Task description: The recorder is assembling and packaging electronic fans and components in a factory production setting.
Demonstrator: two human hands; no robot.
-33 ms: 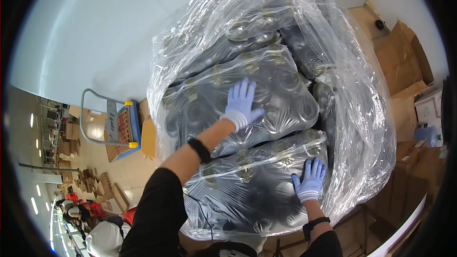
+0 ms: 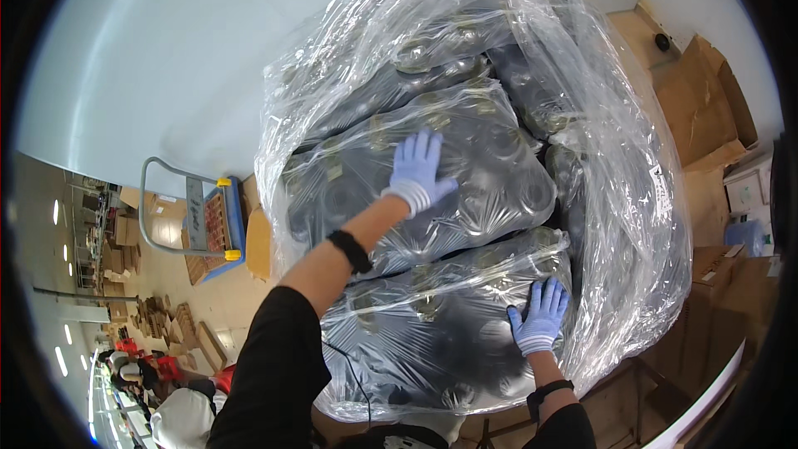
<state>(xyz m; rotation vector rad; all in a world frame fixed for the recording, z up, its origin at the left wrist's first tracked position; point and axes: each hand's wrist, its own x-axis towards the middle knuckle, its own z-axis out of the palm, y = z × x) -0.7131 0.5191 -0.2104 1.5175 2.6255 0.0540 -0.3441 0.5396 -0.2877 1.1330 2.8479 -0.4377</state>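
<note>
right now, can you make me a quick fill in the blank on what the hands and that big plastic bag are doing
1. Both hands wear light ____ gloves.
2. The left hand lies flat on an inner pack of ____ round items, inside the big clear plastic bag.
3. The right hand presses on the pack that lies ____ to the person than the left hand's pack.
4. A platform cart with a grey handle stands on the person's ____ side.

Missing words: blue; dark; nearer; left
</note>
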